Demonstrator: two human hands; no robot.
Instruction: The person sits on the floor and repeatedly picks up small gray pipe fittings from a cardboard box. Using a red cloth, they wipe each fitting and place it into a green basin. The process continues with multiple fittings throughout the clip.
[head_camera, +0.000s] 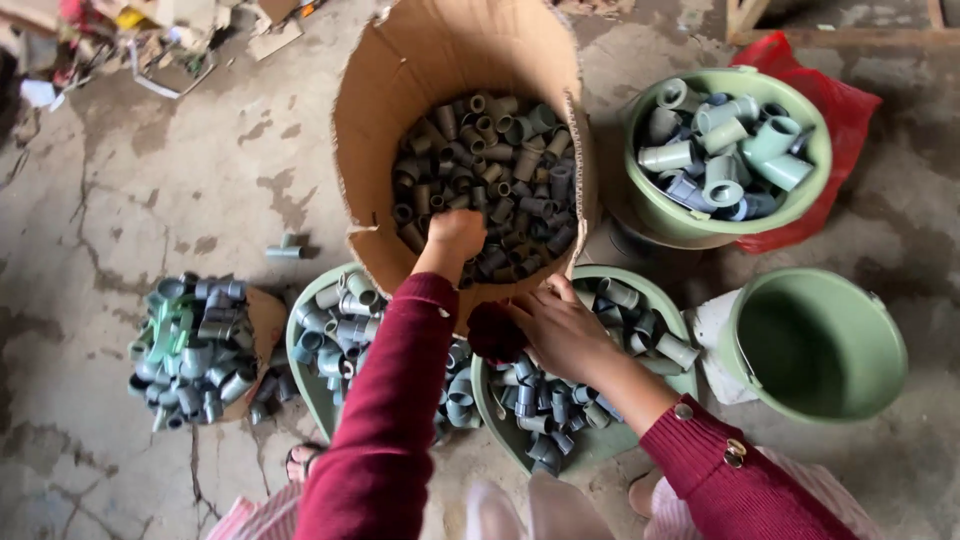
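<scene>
A tall cardboard box (370, 130) stands before me, filled with several dark grey plastic pipe fittings (490, 170). My left hand (455, 235) reaches into the box, fingers curled down among the fittings; whether it grips one is hidden. My right hand (560, 330) hovers at the box's near rim above a green basin (660, 300) of grey fittings, fingers bent, touching the cardboard edge. Both arms wear dark red sleeves.
A second green basin (300, 350) of fittings sits at left, beside a heap of fittings (195, 345) on cardboard. A green bucket (725, 225) of larger pale fittings stands at upper right, an empty green bucket (820, 345) at right. One loose fitting (285, 247) lies on the cracked concrete floor.
</scene>
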